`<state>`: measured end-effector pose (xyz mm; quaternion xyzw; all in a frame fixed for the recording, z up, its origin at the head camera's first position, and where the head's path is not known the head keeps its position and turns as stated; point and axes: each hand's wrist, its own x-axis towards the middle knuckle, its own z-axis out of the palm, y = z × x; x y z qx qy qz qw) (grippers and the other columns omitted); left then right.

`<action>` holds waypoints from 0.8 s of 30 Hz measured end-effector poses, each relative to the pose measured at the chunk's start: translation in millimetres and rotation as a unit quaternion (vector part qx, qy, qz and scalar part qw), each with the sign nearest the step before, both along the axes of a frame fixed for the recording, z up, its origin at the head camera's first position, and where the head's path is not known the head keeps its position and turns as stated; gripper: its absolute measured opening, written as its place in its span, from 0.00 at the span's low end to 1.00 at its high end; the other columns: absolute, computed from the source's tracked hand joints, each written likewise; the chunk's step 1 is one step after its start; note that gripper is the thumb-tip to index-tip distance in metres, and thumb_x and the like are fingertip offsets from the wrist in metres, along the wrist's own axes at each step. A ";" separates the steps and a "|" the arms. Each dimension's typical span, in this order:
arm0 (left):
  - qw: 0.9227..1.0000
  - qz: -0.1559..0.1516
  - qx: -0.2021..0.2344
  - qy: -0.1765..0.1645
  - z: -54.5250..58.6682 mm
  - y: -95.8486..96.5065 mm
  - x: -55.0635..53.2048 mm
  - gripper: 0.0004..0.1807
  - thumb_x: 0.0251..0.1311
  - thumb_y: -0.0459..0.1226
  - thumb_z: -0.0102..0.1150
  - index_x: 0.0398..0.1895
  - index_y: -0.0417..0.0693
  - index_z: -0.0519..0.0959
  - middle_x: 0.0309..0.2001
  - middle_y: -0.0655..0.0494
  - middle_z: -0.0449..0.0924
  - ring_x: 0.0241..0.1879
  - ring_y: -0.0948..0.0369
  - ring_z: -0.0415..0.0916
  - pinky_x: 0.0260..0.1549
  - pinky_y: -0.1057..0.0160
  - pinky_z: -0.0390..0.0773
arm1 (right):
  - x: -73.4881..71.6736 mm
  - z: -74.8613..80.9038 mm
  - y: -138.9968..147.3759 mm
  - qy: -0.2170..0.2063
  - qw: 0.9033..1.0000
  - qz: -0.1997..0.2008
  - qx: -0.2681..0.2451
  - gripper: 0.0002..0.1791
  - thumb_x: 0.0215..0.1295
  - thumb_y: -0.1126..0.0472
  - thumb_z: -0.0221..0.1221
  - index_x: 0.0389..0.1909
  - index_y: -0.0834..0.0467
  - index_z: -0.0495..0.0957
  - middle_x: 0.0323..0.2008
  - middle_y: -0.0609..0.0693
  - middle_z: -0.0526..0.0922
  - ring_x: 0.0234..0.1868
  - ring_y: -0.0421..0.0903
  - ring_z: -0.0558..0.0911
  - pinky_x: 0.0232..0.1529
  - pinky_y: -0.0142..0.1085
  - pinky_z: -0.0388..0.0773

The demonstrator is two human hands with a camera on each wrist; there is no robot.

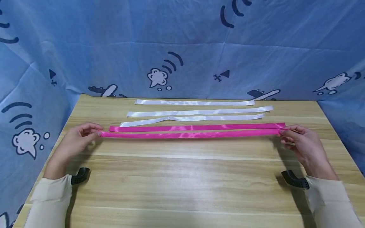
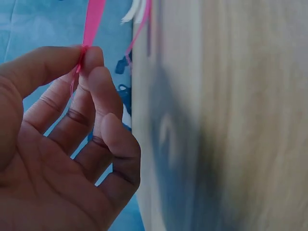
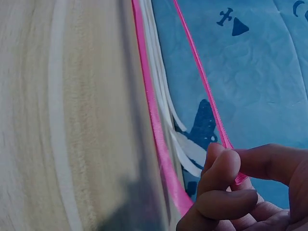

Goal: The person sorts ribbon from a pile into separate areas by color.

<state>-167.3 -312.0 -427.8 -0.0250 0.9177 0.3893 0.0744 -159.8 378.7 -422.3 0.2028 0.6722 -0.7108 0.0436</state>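
A glossy pink ribbon (image 1: 182,135) is stretched nearly straight between both hands, raised off the table in the wrist views. Its left end is pinched between thumb and forefinger of my left hand (image 1: 78,139); in the left wrist view the ribbon (image 2: 94,21) bunches at those fingertips. My right hand (image 1: 305,145) pinches the other end, and a short tip of ribbon (image 3: 241,178) pokes out past the thumb in the right wrist view. Just behind lies a second pink ribbon (image 1: 199,127), flat on the table. The other fingers of both hands are bent and hold nothing.
Three white ribbons lie farther back, roughly parallel: a front one (image 1: 194,118) with a slight bend, a middle one (image 1: 199,112) and a back one (image 1: 194,103). The wooden table (image 1: 182,183) meets a blue printed cloth (image 1: 182,28) behind and at the sides.
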 end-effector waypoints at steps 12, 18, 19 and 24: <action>0.999 -0.019 -0.034 -0.014 -7.9 12.4 -6.3 0.17 0.77 0.38 0.56 0.63 0.43 0.82 0.52 0.39 0.82 0.42 0.53 0.71 0.33 0.65 0.72 | -4.6 -8.8 -0.1 -0.034 0.999 0.003 0.036 0.10 0.73 0.64 0.63 0.30 0.49 0.83 0.24 0.42 0.89 0.20 0.39 0.84 0.22 0.31 0.78; 0.997 -0.028 -0.051 -0.053 -7.2 16.0 -9.9 0.21 0.78 0.38 0.54 0.68 0.41 0.79 0.62 0.33 0.79 0.50 0.45 0.72 0.43 0.58 0.70 | -4.4 -11.5 1.4 -0.032 0.999 0.005 0.036 0.10 0.74 0.64 0.63 0.30 0.50 0.83 0.23 0.42 0.88 0.19 0.39 0.83 0.21 0.31 0.76; 0.996 -0.031 -0.053 -0.061 -6.9 16.4 -10.0 0.21 0.78 0.38 0.54 0.69 0.41 0.78 0.63 0.32 0.78 0.51 0.45 0.71 0.44 0.57 0.69 | -4.3 -11.6 1.6 -0.032 0.999 0.004 0.035 0.10 0.74 0.64 0.63 0.30 0.50 0.83 0.23 0.42 0.88 0.19 0.39 0.84 0.21 0.31 0.76; 0.995 -0.034 -0.057 -0.073 -6.3 17.7 -9.1 0.21 0.78 0.38 0.54 0.69 0.41 0.78 0.66 0.31 0.76 0.54 0.44 0.72 0.49 0.52 0.71 | -4.1 -12.0 1.8 -0.038 0.999 -0.001 0.035 0.10 0.73 0.64 0.64 0.29 0.49 0.84 0.23 0.42 0.88 0.20 0.39 0.84 0.22 0.31 0.77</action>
